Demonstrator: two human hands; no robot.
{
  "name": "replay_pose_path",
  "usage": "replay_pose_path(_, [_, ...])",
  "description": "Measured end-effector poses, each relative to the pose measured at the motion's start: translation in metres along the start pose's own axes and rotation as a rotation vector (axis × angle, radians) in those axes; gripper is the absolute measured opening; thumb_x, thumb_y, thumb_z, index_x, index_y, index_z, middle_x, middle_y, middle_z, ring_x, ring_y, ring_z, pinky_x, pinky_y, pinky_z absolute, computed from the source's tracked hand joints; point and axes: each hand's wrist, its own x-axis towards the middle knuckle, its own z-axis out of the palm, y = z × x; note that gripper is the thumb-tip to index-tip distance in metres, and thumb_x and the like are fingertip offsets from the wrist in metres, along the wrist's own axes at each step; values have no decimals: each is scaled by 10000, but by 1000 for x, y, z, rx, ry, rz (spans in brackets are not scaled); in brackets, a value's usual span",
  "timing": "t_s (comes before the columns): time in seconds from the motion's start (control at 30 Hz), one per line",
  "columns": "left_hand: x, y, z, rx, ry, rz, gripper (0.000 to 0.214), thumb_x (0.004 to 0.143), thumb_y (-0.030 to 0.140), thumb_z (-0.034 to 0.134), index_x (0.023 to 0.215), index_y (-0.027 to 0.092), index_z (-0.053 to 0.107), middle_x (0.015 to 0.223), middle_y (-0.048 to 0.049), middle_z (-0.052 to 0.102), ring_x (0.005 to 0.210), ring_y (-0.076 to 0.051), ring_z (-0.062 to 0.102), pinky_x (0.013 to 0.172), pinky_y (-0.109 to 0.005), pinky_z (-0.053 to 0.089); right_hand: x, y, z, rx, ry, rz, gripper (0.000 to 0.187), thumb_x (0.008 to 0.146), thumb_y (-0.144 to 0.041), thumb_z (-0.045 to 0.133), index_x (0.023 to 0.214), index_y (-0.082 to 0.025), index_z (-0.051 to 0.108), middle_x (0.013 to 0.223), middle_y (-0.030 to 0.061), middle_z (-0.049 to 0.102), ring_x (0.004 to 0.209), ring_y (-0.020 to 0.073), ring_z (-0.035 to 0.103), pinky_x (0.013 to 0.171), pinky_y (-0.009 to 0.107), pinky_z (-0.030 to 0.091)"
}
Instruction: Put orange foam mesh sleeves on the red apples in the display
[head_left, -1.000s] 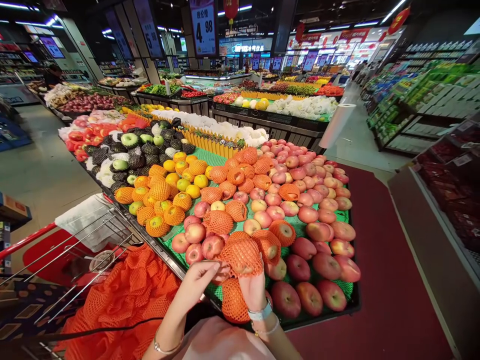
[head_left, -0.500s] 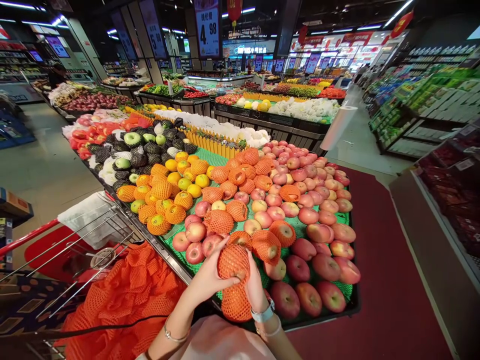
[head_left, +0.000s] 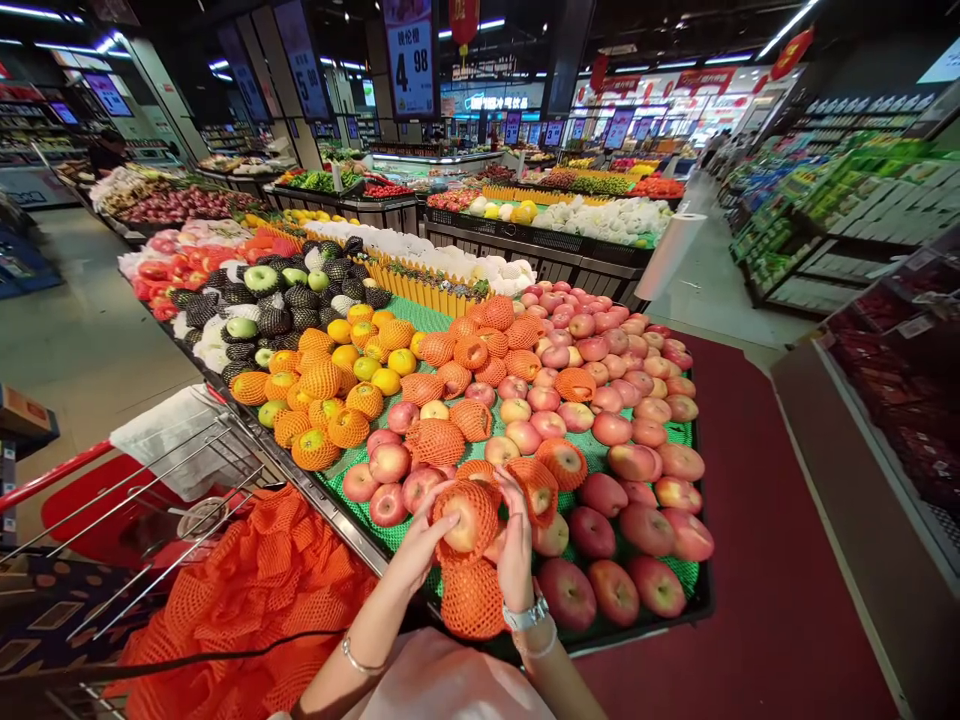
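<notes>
In the head view, grips an apple (head_left: 464,530) in orange netting (head_left: 486,500) with the left hand (head_left: 424,535), thumb on its bare face; curves the right hand (head_left: 514,540) along its right side — contact there hard to tell. Sits near the front edge of the bench (head_left: 360,538), hemmed by fruit, with red floor (head_left: 772,560) open beyond the right edge and a cart (head_left: 56,478) close on the left — cut off by the frame. Hides the apple's underside.
</notes>
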Motion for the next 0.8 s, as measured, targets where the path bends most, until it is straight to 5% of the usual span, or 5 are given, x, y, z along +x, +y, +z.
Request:
replay_pose_path(0.1, [0,-4,7,-33,18,-12,602,741,427,722,1279,205,565,1391,-101,591,1307,-308,538,1140,-450,415,-5,-1,0,-93,-122,-195,482,1000,-448,319,1372,-240,546,1442,109,519,1392,259,428,1188,491,311])
replay_pose_path(0.4, [-1,-18,20,-145,32,-49,520,758,591,690,1138,238,670,1222,-99,690,1286,-370,560,1079,-511,484,-6,26,9,-14,-59,85,446,1015,-391,288,1228,-176,616,1357,144,594,1268,215,545,1145,461,387])
replay_pose_path(0.6, [1,-11,17,-177,31,-38,516,782,519,683,1195,215,632,1317,-108,635,1334,-312,524,1144,-459,421,2,23,-11,-101,-259,-75,480,1003,-411,329,1420,-239,492,1474,92,509,1403,226,425,1204,490,293])
replay_pose_path(0.73, [6,-5,15,-136,51,-2,596,768,576,685,1269,272,579,1444,-57,542,1399,-287,454,1179,-423,378,6,27,-20,-180,-504,-116,931,738,-387,769,1528,-229,303,1589,126,339,1495,308,264,1219,532,263])
replay_pose_path(0.8, [9,-5,14,-93,22,-12,638,775,703,601,1262,290,584,1405,-50,577,1380,-289,478,1147,-422,421,3,31,-16,-225,-494,-28,1099,608,-290,864,1531,-247,269,1599,142,312,1498,327,247,1209,553,273])
